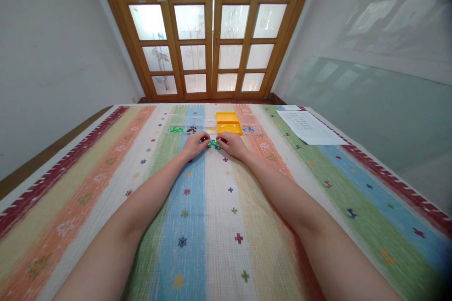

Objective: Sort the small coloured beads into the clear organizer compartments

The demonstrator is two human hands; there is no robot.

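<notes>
A small cluster of green, blue and yellow pieces (pixel 214 144) lies between my hands on the tablecloth; it is too small to tell its kind. My left hand (pixel 195 145) touches its left side, thumb and fingers curled together. From the right, my right hand (pixel 231 144) pinches at it with bent fingers. Just beyond the hands stand clear plastic boxes with green pieces (pixel 176 130), dark brown pieces (pixel 191 129) and blue pieces (pixel 248 129). Among them an orange box (pixel 228 117) stands with its lid up and a few light bits inside.
A striped, patterned tablecloth (pixel 187 225) covers the table. Printed white paper (pixel 310 127) lies at the right rear, with a smaller sheet behind it. Beyond the far edge are wooden doors with glass panes (pixel 217 42). A glass panel (pixel 370 113) leans along the right wall.
</notes>
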